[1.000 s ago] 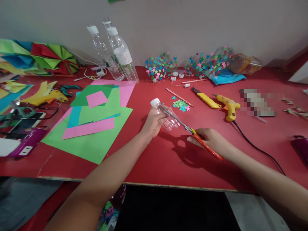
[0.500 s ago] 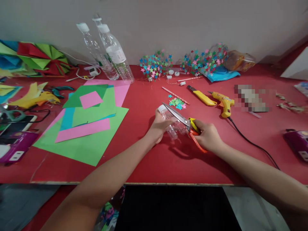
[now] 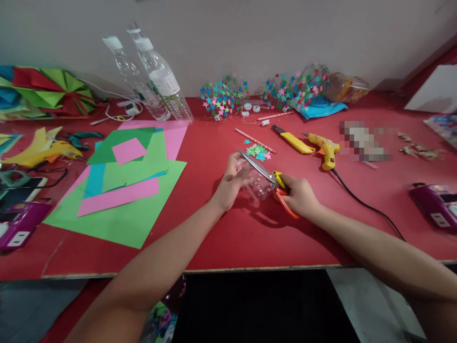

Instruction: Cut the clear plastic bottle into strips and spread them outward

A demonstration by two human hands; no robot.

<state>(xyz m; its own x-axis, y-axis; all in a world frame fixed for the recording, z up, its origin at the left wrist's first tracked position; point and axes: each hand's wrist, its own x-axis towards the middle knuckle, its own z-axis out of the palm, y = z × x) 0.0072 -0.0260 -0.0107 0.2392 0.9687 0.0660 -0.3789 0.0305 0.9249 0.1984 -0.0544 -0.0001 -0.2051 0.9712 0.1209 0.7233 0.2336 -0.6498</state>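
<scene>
Here, a shiny, see-through plastic bottle (image 3: 257, 187).

Colored paper (image 3: 137, 171) at left, star cutouts (image 3: 257, 151) at center and a glue gun (image 3: 328, 155) at right mark a craft workspace.

Lighting moderate, slightly dim; shadows fall beneath things, consistent with a source overhead. Blades of the scissors (image 3: 268, 176) show a pale metallic gleam. Just on their near side, a soft-edged shadow lies across the red table (image 3: 200, 233); another, broader, darkens it under the right forearm (image 3: 360, 238), right of the scissors. Clear plastic (image 3: 257, 186) under the blades: small highlights, low contrast, outline hard to trace. Grey wall (image 3: 228, 38) beyond the scissors: flat, dull. Wide-angle distortion: bottles (image 3: 164, 85), beyond and left of the scissors, lean outward. Pixelated patch (image 3: 364, 140) well to their right.
</scene>
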